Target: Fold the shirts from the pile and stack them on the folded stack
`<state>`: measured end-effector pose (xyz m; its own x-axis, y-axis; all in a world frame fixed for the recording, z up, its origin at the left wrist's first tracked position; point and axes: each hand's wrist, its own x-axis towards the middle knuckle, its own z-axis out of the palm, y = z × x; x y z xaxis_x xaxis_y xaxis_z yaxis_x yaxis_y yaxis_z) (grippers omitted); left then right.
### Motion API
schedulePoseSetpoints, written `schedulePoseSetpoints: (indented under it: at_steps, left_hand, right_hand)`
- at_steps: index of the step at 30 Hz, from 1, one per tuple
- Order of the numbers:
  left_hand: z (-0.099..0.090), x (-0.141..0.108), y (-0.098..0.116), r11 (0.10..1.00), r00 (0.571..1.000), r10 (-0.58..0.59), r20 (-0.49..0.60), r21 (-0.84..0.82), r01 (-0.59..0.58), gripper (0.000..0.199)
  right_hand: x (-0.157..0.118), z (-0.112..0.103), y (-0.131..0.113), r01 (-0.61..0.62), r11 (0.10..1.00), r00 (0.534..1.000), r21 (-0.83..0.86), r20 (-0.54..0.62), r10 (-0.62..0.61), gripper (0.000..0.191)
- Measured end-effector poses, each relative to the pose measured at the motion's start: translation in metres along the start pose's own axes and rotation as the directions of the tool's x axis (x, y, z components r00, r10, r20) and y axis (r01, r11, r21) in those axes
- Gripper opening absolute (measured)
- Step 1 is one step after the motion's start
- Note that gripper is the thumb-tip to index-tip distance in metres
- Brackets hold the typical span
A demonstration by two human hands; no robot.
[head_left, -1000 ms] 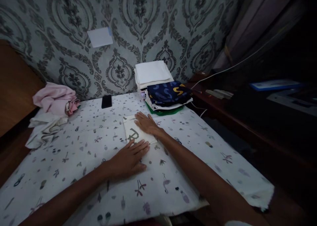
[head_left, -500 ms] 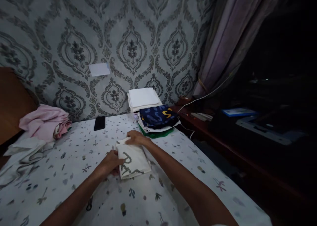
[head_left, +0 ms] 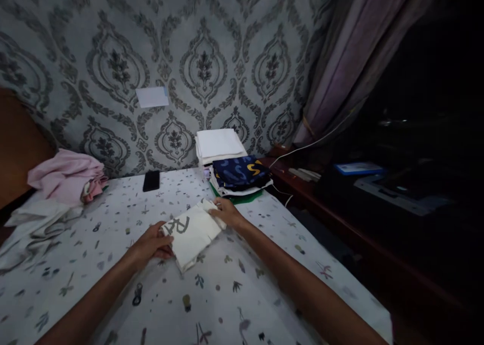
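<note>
A folded cream cloth (head_left: 194, 234) with grey lettering lies tilted between my hands, above the patterned bed sheet (head_left: 212, 304). My left hand (head_left: 153, 242) grips its left edge, thumb on top and fingers partly beneath. At its upper right corner, my right hand (head_left: 226, 212) pinches the fabric. Just beyond the right hand is a pile with a folded navy cloth (head_left: 240, 172) on top, and white and green cloths under it. Folded white cloths (head_left: 220, 143) are stacked behind that pile, near the wall.
A black phone (head_left: 152, 181) lies near the wall. Crumpled pink cloth (head_left: 68, 176) and whitish cloth (head_left: 36, 224) are heaped at the left. Right of the bed, a dark red surface (head_left: 282, 169) holds small items, and a white cable (head_left: 321, 141) runs across.
The cream cloth has turned, its lettering now toward the upper left. My left hand has moved left and my right hand slightly right, both still holding it. The view has shifted a little.
</note>
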<state>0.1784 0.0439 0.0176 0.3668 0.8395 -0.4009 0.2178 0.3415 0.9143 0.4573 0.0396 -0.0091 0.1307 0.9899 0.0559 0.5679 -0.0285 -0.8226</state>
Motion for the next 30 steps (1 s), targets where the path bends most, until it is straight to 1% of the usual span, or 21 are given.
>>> schedulePoseSetpoints:
  at_steps: [2, 3, 5, 6, 8, 9, 11, 12, 13, 15, 18, 21, 22, 23, 24, 25, 26, 27, 28, 29, 30]
  left_hand:
    - [0.010, 0.007, 0.011, 0.992, 0.992, 0.128, 0.004, 0.009, -0.128, 0.078]
    - [0.017, 0.013, 0.022, 0.980, 0.979, 0.201, 0.017, 0.011, -0.201, 0.077]
    - [0.036, 0.029, 0.051, 0.944, 0.943, 0.327, 0.069, 0.017, -0.329, 0.068]
    - [0.048, 0.039, 0.068, 0.925, 0.921, 0.377, 0.098, 0.012, -0.380, 0.062]
    - [0.076, 0.062, 0.103, 0.897, 0.889, 0.438, 0.137, -0.001, -0.442, 0.051]
    - [0.090, 0.075, 0.120, 0.889, 0.881, 0.453, 0.133, 0.005, -0.458, 0.046]
    - [0.117, 0.101, 0.147, 0.878, 0.877, 0.472, 0.086, 0.046, -0.477, 0.038]
    - [0.129, 0.115, 0.156, 0.874, 0.878, 0.476, 0.054, 0.076, -0.479, 0.034]
    - [0.140, 0.129, 0.162, 0.872, 0.878, 0.477, 0.023, 0.108, -0.477, 0.032]
    - [0.155, 0.156, 0.166, 0.872, 0.883, 0.469, -0.020, 0.169, -0.460, 0.032]
    - [0.163, 0.188, 0.154, 0.864, 0.892, 0.449, -0.054, 0.283, -0.417, 0.036]
    - [0.159, 0.201, 0.140, 0.824, 0.882, 0.463, -0.083, 0.406, -0.395, 0.037]
    - [0.157, 0.200, 0.138, 0.809, 0.874, 0.478, -0.093, 0.435, -0.396, 0.037]
    - [0.156, 0.197, 0.138, 0.779, 0.853, 0.512, -0.106, 0.475, -0.409, 0.038]
    - [0.156, 0.194, 0.140, 0.725, 0.812, 0.572, -0.115, 0.535, -0.434, 0.039]
    - [0.158, 0.190, 0.143, 0.638, 0.750, 0.652, -0.109, 0.614, -0.465, 0.040]
    - [0.162, 0.186, 0.145, 0.517, 0.670, 0.738, -0.075, 0.701, -0.491, 0.040]
    - [0.168, 0.184, 0.147, 0.370, 0.584, 0.811, -0.005, 0.779, -0.507, 0.041]
    - [0.174, 0.183, 0.147, 0.213, 0.514, 0.852, 0.095, 0.835, -0.508, 0.043]
    - [0.181, 0.184, 0.144, 0.076, 0.482, 0.852, 0.204, 0.863, -0.499, 0.045]
    - [0.188, 0.187, 0.140, -0.018, 0.495, 0.817, 0.295, 0.871, -0.491, 0.047]
  right_hand:
    - [-0.009, -0.018, 0.001, 0.063, 0.995, 0.995, 0.075, -0.088, -0.057, 0.016]
    - [-0.011, -0.032, 0.001, 0.106, 0.987, 0.985, 0.118, -0.145, -0.088, 0.019]
    - [-0.010, -0.066, 0.004, 0.182, 0.972, 0.951, 0.150, -0.279, -0.135, 0.024]
    - [-0.006, -0.086, 0.005, 0.196, 0.974, 0.926, 0.116, -0.348, -0.145, 0.025]
    - [0.008, -0.126, 0.008, 0.162, 0.987, 0.873, -0.012, -0.465, -0.149, 0.024]
    - [0.017, -0.144, 0.009, 0.126, 0.989, 0.847, -0.075, -0.512, -0.146, 0.023]
    - [0.040, -0.173, 0.012, 0.046, 0.987, 0.810, -0.152, -0.573, -0.126, 0.021]
    - [0.052, -0.183, 0.015, 0.009, 0.985, 0.799, -0.173, -0.591, -0.111, 0.020]
    - [0.064, -0.190, 0.018, -0.033, 0.980, 0.790, -0.197, -0.606, -0.096, 0.019]
    - [0.083, -0.194, 0.028, -0.119, 0.963, 0.784, -0.243, -0.618, -0.059, 0.017]
    - [0.096, -0.185, 0.047, -0.227, 0.926, 0.806, -0.301, -0.592, 0.005, 0.015]
    - [0.096, -0.175, 0.058, -0.272, 0.892, 0.824, -0.360, -0.567, 0.022, 0.028]
    - [0.095, -0.174, 0.057, -0.270, 0.883, 0.824, -0.383, -0.567, 0.006, 0.034]
    - [0.094, -0.172, 0.055, -0.263, 0.876, 0.821, -0.405, -0.571, -0.018, 0.038]
    - [0.095, -0.171, 0.051, -0.241, 0.867, 0.820, -0.435, -0.570, -0.057, 0.040]
    - [0.096, -0.170, 0.046, -0.201, 0.855, 0.822, -0.479, -0.557, -0.119, 0.040]
    - [0.099, -0.167, 0.041, -0.146, 0.833, 0.827, -0.534, -0.528, -0.194, 0.040]
    - [0.103, -0.162, 0.038, -0.091, 0.798, 0.835, -0.596, -0.483, -0.266, 0.041]
    - [0.107, -0.156, 0.037, -0.043, 0.757, 0.845, -0.652, -0.428, -0.321, 0.042]
    - [0.111, -0.149, 0.038, -0.009, 0.717, 0.858, -0.697, -0.374, -0.353, 0.043]
    - [0.115, -0.140, 0.042, 0.008, 0.691, 0.873, -0.723, -0.332, -0.358, 0.044]
